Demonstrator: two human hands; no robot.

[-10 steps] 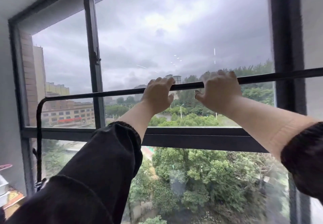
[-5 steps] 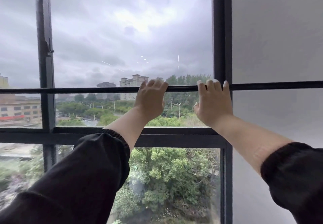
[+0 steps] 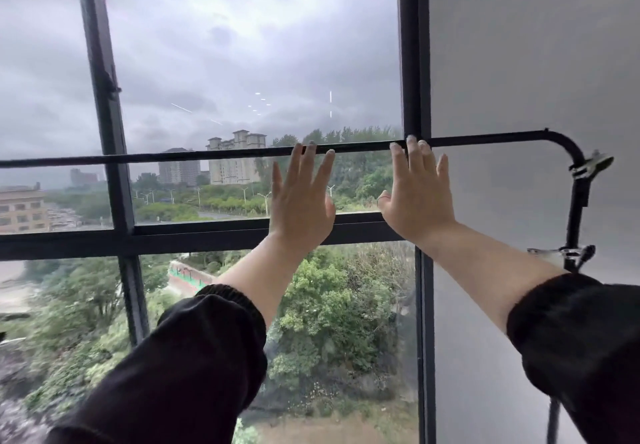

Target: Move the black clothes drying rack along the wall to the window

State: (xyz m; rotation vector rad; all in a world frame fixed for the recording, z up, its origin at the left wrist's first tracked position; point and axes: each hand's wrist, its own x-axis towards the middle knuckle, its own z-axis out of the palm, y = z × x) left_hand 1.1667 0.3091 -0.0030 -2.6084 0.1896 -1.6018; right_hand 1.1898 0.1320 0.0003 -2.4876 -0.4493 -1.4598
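Black rack [image 3: 207, 156] spans the window [image 3: 415, 62]; only fingertips of the spread left hand [image 3: 300, 201] and right hand [image 3: 417, 197] touch its rail.

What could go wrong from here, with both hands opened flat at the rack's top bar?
1. The left hand and right hand are open, only fingertips at the top bar; if the rack isn't settled, it may tip or roll.
2. The bar sits close in front of the window; a push could knock the glass.
3. The clips on the right post could snag a sleeve.
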